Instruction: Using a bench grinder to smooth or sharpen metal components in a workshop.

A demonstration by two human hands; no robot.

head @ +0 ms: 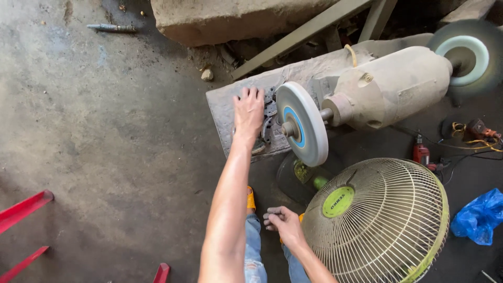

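My left hand (249, 111) reaches forward with fingers spread and rests on a pile of dark flat metal pieces (269, 112) lying on a grey slab (222, 107). Just to the right of the pile stands the white grinding wheel (303, 123) of a dusty bench grinder (390, 89). My right hand (284, 222) stays low by my knee, fingers curled around a small grey metal piece (272, 211). My jeans and an orange sandal (251, 199) show below it.
A green-and-cream fan (380, 220) in a wire cage lies at the lower right. A second grinder wheel (463, 58), a red tool with cables (422, 154) and a blue bag (479, 216) are on the right. Red bars (23, 209) lie at the left.
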